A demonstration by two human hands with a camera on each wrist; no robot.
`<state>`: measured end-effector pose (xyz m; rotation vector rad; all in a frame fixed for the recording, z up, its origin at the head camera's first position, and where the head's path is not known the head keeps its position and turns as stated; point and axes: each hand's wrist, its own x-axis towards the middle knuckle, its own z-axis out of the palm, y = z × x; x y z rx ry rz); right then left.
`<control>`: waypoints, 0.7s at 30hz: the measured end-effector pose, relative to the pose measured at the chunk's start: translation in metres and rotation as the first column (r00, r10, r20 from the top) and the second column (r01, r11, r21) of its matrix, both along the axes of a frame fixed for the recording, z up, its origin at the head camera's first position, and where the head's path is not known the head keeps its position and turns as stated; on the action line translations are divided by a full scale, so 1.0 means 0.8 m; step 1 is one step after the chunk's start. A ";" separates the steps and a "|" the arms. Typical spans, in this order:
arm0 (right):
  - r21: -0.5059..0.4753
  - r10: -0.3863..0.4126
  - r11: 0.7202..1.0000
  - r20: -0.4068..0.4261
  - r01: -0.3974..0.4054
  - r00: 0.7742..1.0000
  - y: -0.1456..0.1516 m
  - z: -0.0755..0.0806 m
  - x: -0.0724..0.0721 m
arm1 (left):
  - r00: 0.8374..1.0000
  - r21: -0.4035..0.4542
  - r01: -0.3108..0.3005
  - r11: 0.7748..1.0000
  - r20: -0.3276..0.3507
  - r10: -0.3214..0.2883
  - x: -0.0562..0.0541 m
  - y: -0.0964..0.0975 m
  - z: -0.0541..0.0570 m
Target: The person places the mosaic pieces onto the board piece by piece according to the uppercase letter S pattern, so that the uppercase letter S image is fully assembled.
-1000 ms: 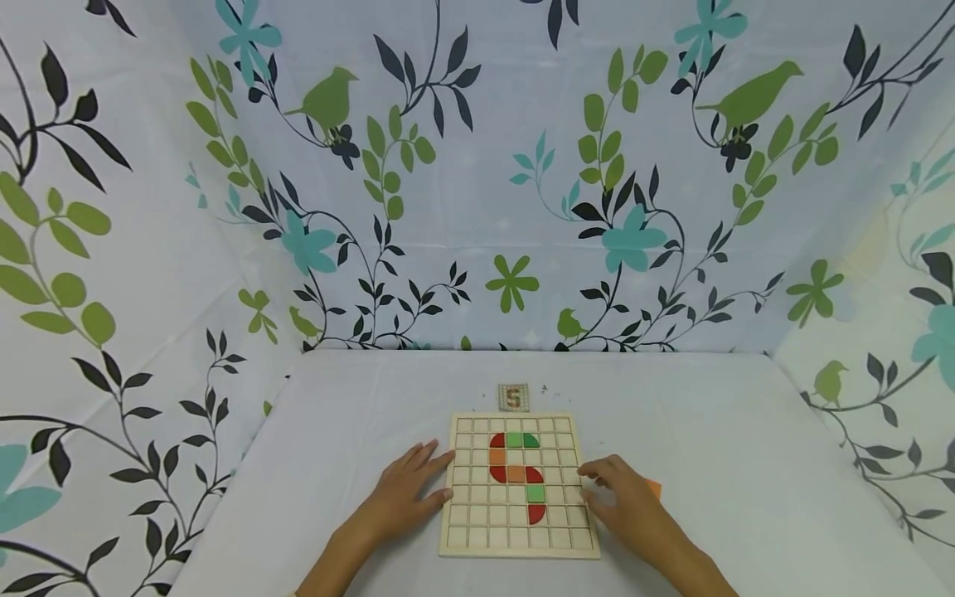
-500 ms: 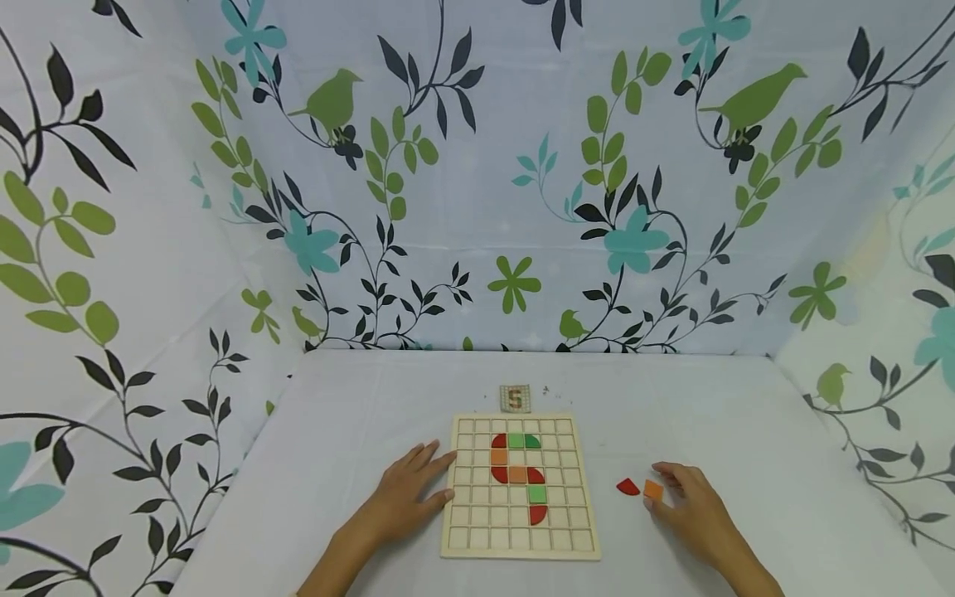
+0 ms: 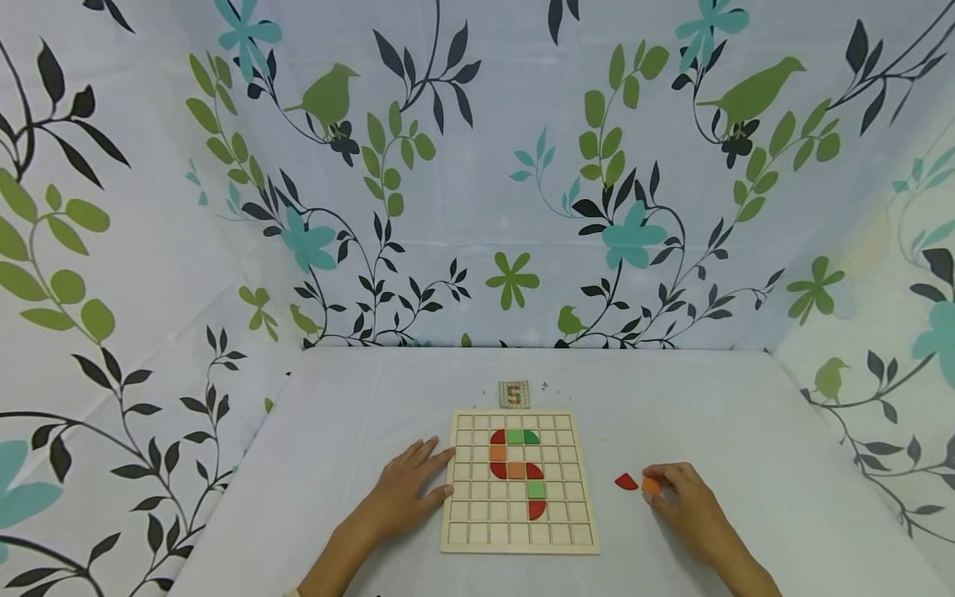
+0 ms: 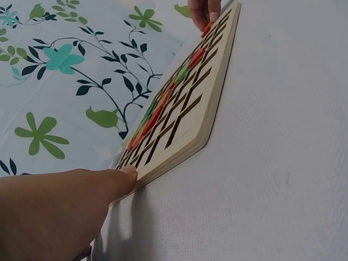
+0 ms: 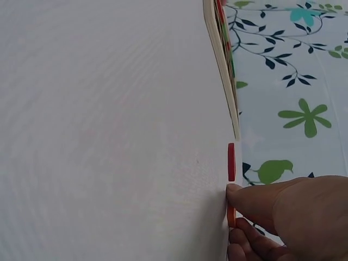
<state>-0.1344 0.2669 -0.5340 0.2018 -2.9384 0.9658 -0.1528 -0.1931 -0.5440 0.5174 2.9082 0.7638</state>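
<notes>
A wooden grid board (image 3: 477,535) lies flat, with red, orange and green tiles forming an S-like shape in its cells. Against its left edge rests my left hand (image 3: 403,487), fingers spread; in the left wrist view the thumb (image 4: 128,173) touches the rim. To the right of the board, my right hand (image 3: 690,506) pinches an orange square tile (image 3: 651,486) between thumb and fingers. That tile (image 5: 231,216) appears edge-on in the right wrist view, partly hidden by the fingers. Just left of it a red quarter-round tile (image 3: 626,482) lies on the table.
Behind the board sits a small card (image 3: 513,395) with an S pattern. A few dark specks are near it on the white tablecloth (image 3: 373,398). A cloth (image 3: 448,207) printed with leaves, birds and flowers hangs at the back and sides.
My right hand has moved from the board's right edge out to the orange tile and now pinches it. The red tile beside it has come into sight. My left hand has stayed put.
</notes>
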 end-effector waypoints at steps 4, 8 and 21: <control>0.013 0.003 1.000 -0.010 -0.002 1.000 -0.003 0.001 -0.001 | 1.000 0.006 -0.001 1.000 -0.002 0.001 0.001 0.000 0.001; 0.020 -0.003 1.000 0.005 0.003 1.000 -0.005 0.002 -0.004 | 1.000 0.016 0.004 1.000 -0.008 -0.004 0.001 0.000 0.002; 0.037 -0.003 0.999 -0.011 0.004 1.000 -0.007 0.002 -0.018 | 1.000 0.027 0.011 1.000 -0.008 -0.011 0.000 -0.001 0.003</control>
